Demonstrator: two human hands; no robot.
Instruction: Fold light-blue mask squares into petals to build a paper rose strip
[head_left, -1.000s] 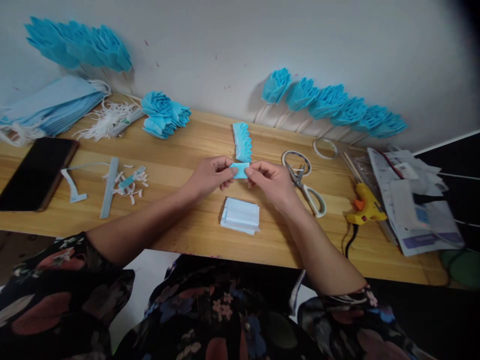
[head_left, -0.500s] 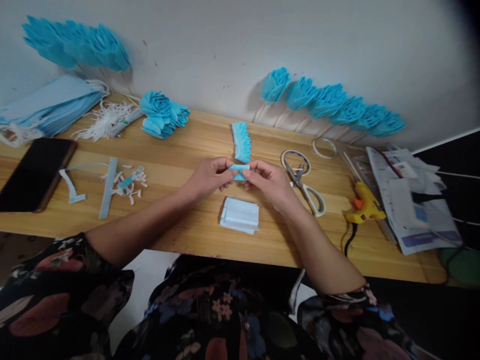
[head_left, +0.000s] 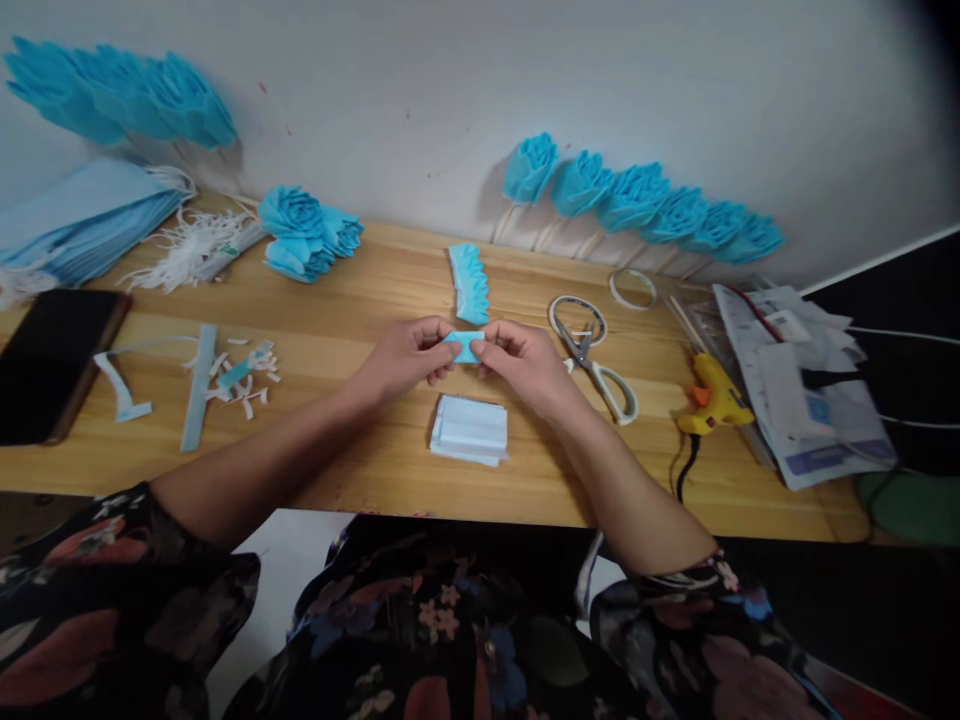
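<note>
**Two hands pinch a small blue piece over a wooden table**

Nearest is a person's black, floral-patterned clothing [head_left: 450, 620], below the near edge of a table [head_left: 360, 480]. The tabletop is pale brown with a smooth wood grain.

Just in from that edge lies a stack of pale blue sheets [head_left: 469, 430], flat and rectangular, its edges slightly uneven.

Beyond the stack, over the middle of the table, is the small blue piece [head_left: 465, 347], soft-looking and roughly rectangular. Its long axis runs left to right, one short end toward each side. The left hand [head_left: 409, 355] pinches the left end between thumb and fingers; the right hand [head_left: 523, 365] pinches the right end likewise.

About level with the hands, white-handled scissors [head_left: 611, 388] and a yellow glue gun [head_left: 718, 395] lie to the right; a glossy black phone [head_left: 56, 365] lies at far left.

Just past the hands is a blue strip [head_left: 469, 283] with scalloped right edge, its length pointing away from the person.

Farthest, ruffled blue flowers [head_left: 634, 197] on thin stems lean against a plain pale wall [head_left: 397, 100] flecked with marks.
</note>
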